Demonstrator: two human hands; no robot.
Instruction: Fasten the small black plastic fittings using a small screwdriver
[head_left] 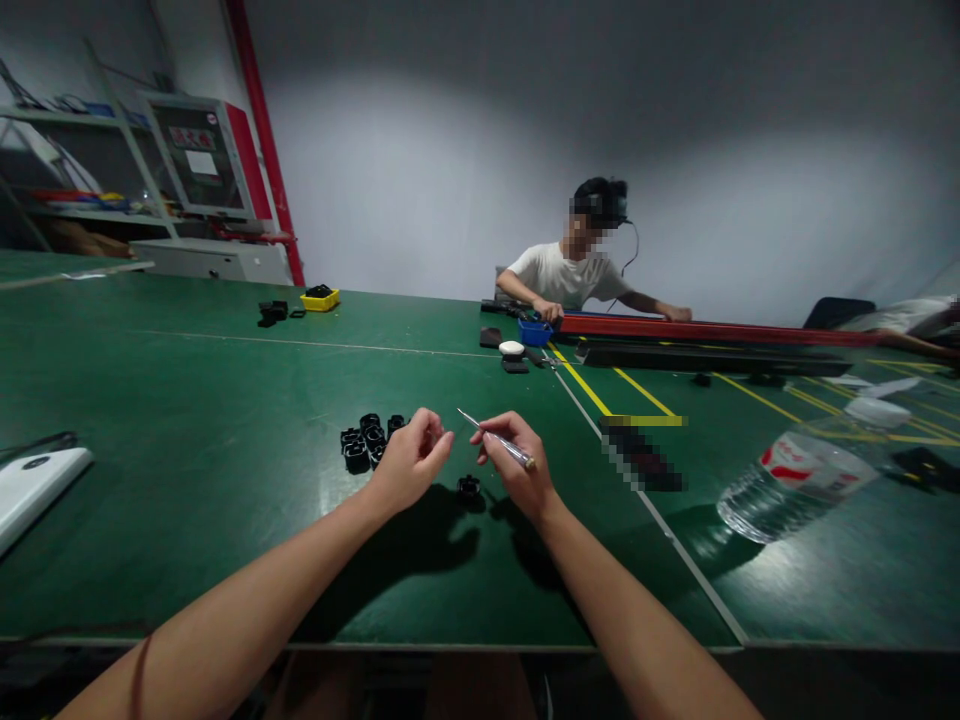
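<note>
Most likely a workshop

A broad green surface [225, 410] with yellow lines [580, 379] carries small black parts [357, 460], a yellow bin [319, 304] and a long red bar [712, 331], with another person [564, 275] at its far side; open shelving [60, 116], a red-sided cabinet [199, 155] and a red pipe [261, 130] stand by the plain wall [412, 150]

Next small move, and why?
I'd probably bring the left hand to the lone black part: it sits on the table with neither hand steadying it, and the right hand holds a pointed tool.
</note>
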